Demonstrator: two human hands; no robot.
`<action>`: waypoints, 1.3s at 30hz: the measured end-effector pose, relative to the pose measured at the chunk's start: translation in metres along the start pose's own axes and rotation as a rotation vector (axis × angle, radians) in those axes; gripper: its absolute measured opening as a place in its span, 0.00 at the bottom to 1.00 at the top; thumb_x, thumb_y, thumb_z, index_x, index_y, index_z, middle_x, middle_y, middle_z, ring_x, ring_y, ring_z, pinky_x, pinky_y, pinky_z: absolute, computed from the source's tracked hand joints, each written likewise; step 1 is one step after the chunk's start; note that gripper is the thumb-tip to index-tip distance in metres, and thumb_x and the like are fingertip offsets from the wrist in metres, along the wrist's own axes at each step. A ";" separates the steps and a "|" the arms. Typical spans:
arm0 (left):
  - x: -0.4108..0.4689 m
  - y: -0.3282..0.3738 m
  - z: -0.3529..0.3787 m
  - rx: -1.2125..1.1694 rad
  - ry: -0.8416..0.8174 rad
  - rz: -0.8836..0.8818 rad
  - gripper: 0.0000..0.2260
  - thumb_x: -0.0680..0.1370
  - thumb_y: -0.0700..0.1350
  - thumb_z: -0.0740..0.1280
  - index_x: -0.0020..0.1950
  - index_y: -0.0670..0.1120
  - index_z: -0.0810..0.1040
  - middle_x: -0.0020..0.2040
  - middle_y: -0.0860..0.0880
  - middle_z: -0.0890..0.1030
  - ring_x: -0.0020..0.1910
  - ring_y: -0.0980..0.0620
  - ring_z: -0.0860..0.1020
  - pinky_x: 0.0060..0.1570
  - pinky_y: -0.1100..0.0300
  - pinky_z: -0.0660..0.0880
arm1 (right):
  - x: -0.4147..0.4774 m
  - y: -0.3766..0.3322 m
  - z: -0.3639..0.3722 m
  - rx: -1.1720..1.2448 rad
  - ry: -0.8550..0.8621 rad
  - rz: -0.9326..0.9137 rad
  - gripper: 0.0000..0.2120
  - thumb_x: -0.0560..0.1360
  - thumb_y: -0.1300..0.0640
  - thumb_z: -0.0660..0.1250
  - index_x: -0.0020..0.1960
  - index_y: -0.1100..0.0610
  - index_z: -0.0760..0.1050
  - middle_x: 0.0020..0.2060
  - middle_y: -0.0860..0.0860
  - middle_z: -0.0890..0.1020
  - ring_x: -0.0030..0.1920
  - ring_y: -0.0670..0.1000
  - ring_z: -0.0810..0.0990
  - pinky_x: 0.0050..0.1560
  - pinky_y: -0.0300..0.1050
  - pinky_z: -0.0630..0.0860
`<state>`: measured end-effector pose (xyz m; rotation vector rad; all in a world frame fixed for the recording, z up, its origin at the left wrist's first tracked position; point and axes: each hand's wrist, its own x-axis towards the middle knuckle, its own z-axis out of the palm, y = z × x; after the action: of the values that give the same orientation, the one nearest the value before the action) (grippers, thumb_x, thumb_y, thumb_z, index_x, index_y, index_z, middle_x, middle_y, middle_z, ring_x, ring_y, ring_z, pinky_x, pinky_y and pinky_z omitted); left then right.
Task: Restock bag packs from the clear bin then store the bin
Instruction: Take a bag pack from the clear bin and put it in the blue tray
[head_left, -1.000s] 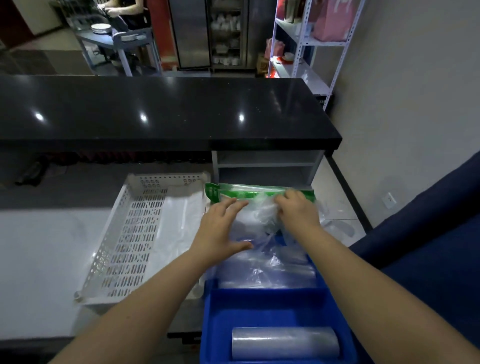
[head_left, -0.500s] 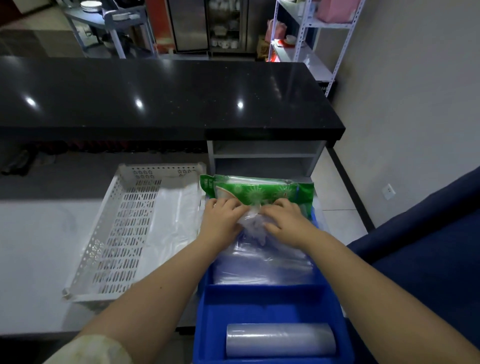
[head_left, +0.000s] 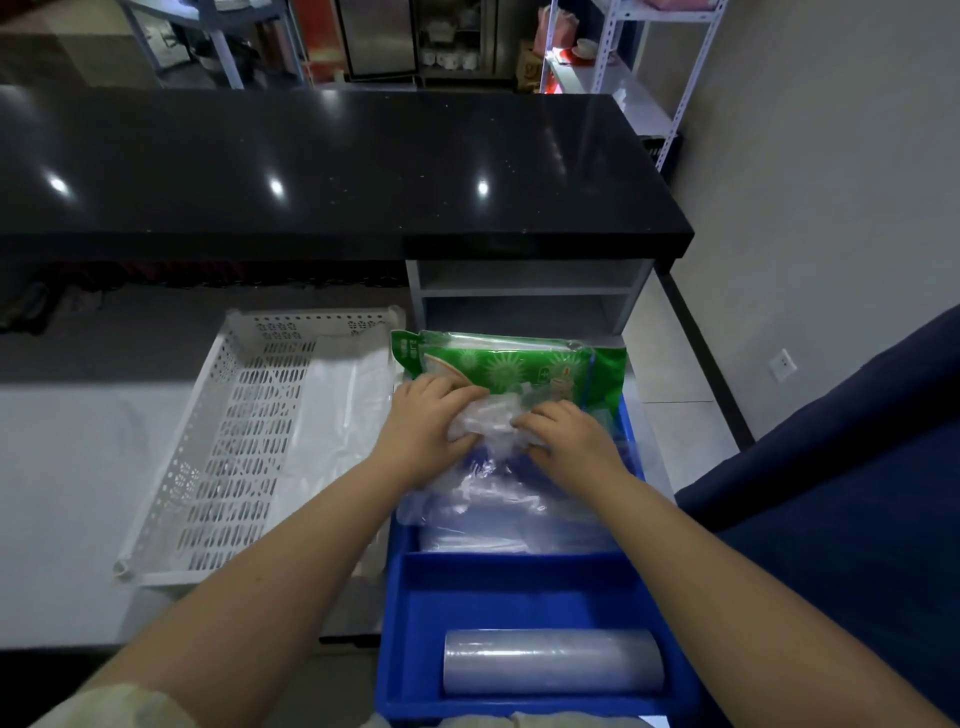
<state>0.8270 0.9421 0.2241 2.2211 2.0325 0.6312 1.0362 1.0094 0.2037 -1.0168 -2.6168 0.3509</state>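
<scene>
A green bag pack (head_left: 519, 366) stands tilted at the far end of the blue divided bin (head_left: 410, 613). My left hand (head_left: 423, 423) and my right hand (head_left: 571, 439) meet just below it, both gripping a crumpled clear plastic wrap (head_left: 491, 418). More clear flat bag packs (head_left: 509, 514) lie under my hands in the bin's far compartment. A roll of clear bags (head_left: 553, 661) lies in the near compartment.
A white perforated tray (head_left: 223, 452) holding a white plastic sheet sits to the left on a pale counter (head_left: 67, 467). Beyond it runs a black countertop (head_left: 337, 171) with open grey shelves (head_left: 524, 291) beneath. A dark blue surface (head_left: 841, 493) fills the right side.
The green bag pack has tipped up so more of its printed face shows. My hands have drawn closer together and bunched the clear plastic between them.
</scene>
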 end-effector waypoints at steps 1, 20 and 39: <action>-0.004 -0.004 -0.005 -0.022 0.004 0.018 0.23 0.70 0.56 0.72 0.63 0.52 0.77 0.58 0.51 0.78 0.59 0.47 0.72 0.57 0.49 0.67 | 0.000 0.002 0.000 0.022 -0.012 -0.012 0.14 0.70 0.62 0.71 0.55 0.55 0.80 0.48 0.54 0.82 0.48 0.58 0.77 0.42 0.51 0.76; -0.036 0.009 -0.014 0.031 -0.078 0.229 0.26 0.68 0.71 0.65 0.56 0.56 0.80 0.54 0.55 0.80 0.56 0.50 0.73 0.57 0.49 0.67 | 0.035 -0.002 -0.024 -0.023 0.114 -0.001 0.06 0.69 0.68 0.67 0.45 0.62 0.79 0.43 0.59 0.81 0.44 0.60 0.78 0.36 0.50 0.74; -0.024 0.016 -0.024 0.081 0.196 0.147 0.03 0.71 0.47 0.74 0.41 0.49 0.83 0.45 0.51 0.83 0.49 0.46 0.78 0.49 0.49 0.70 | 0.016 0.001 -0.058 0.209 -0.061 0.052 0.15 0.75 0.46 0.66 0.60 0.47 0.76 0.55 0.45 0.80 0.55 0.45 0.76 0.56 0.47 0.75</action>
<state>0.8331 0.9111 0.2451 2.4629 2.0261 0.8255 1.0467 1.0277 0.2598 -1.0177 -2.5442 0.6628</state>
